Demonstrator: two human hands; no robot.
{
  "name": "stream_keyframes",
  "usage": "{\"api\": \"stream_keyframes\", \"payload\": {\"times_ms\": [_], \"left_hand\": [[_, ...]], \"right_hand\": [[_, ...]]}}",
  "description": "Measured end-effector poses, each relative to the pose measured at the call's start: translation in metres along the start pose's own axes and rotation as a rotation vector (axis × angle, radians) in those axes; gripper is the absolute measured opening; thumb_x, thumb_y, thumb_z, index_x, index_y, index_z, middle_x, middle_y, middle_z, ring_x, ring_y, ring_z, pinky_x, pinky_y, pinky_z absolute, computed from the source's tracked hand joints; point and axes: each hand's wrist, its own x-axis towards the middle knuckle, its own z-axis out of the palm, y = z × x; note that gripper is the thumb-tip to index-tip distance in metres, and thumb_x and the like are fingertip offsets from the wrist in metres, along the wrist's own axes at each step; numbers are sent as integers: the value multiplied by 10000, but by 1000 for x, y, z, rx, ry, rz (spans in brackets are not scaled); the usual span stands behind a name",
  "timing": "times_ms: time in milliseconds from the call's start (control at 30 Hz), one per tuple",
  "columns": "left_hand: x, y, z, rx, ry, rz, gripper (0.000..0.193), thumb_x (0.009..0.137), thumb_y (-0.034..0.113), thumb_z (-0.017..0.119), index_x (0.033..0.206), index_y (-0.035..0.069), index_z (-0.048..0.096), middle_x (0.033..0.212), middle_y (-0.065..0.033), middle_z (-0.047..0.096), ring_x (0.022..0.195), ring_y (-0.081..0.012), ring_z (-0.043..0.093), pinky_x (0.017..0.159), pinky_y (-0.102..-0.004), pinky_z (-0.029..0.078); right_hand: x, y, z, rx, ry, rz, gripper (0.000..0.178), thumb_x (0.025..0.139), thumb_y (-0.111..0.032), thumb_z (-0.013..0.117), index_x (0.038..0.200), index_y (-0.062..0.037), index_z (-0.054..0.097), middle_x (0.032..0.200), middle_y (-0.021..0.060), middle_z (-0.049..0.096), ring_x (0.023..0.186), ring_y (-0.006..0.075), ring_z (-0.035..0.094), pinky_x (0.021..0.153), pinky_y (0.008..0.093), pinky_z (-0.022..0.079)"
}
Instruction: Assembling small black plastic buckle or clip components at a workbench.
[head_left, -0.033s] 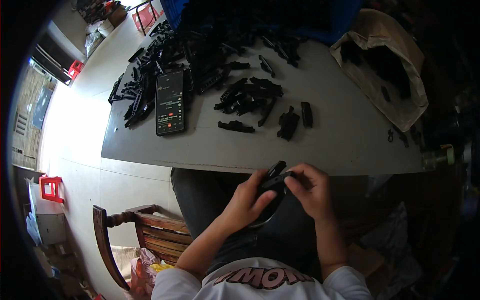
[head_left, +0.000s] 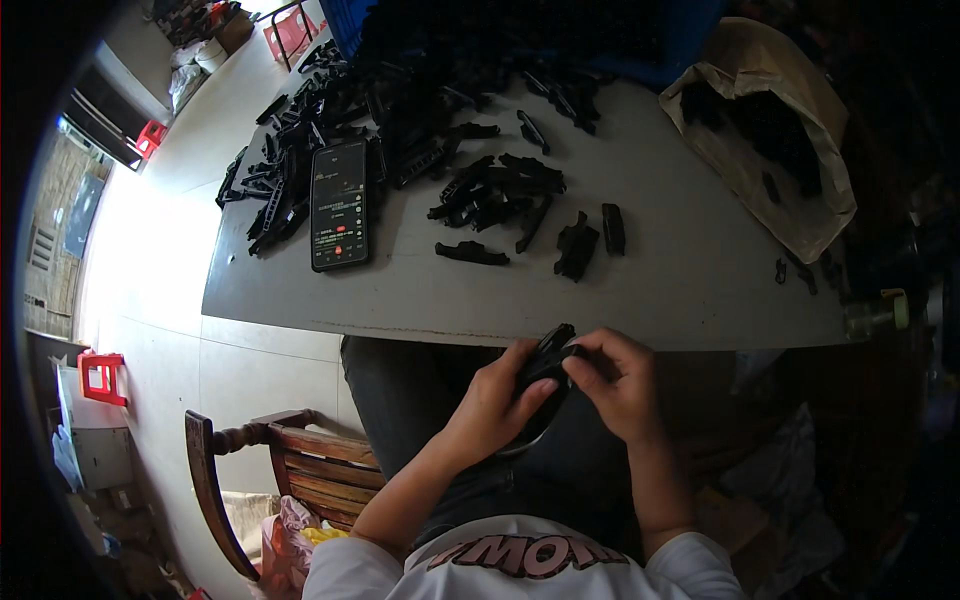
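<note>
At the far end of the grey smooth table (head_left: 700,290), the blue plastic crate (head_left: 345,25) is cut off above; at its near end, bare fingers (head_left: 616,348) partly hide a black elongated plastic part (head_left: 550,366).

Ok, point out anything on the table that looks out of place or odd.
The phone stands out: it lies screen-up and lit beside a jumble of black parts. A few small dark bits also lie loose near the paper bag, perhaps dropped.
</note>
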Motion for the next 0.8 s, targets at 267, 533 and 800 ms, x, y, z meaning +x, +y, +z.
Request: {"api": "stream_keyframes", "payload": {"times_ms": [267, 533, 800], "left_hand": [[0, 3, -4, -151, -74, -70, 404, 827, 92, 592, 1190, -14, 447, 726, -167, 587, 648, -304, 606, 626, -290, 474], [35, -6, -24, 377, 105, 27, 351, 820, 152, 600, 1155, 81, 521, 844, -126, 603, 786, -281, 611, 640, -335, 485], [59, -24, -53, 999, 294, -130, 377, 805, 204, 608, 1151, 110, 491, 867, -105, 564, 865, -296, 568, 639, -396, 461]], "right_hand": [[-2, 8, 19, 490, 8, 42, 331, 801, -108, 666, 1065, 9, 503, 994, 113, 606, 946, 159, 570, 833, 281, 449], [34, 34, 1, 536, 178, -112, 231, 829, -11, 578, 1052, -17, 516, 988, 79, 581, 893, 151, 579, 777, 284, 464], [76, 22, -17, -1020, 174, -340, 255, 760, 37, 591, 985, -80, 605, 1136, 92, 503, 830, 295, 607, 684, 379, 497]]}}
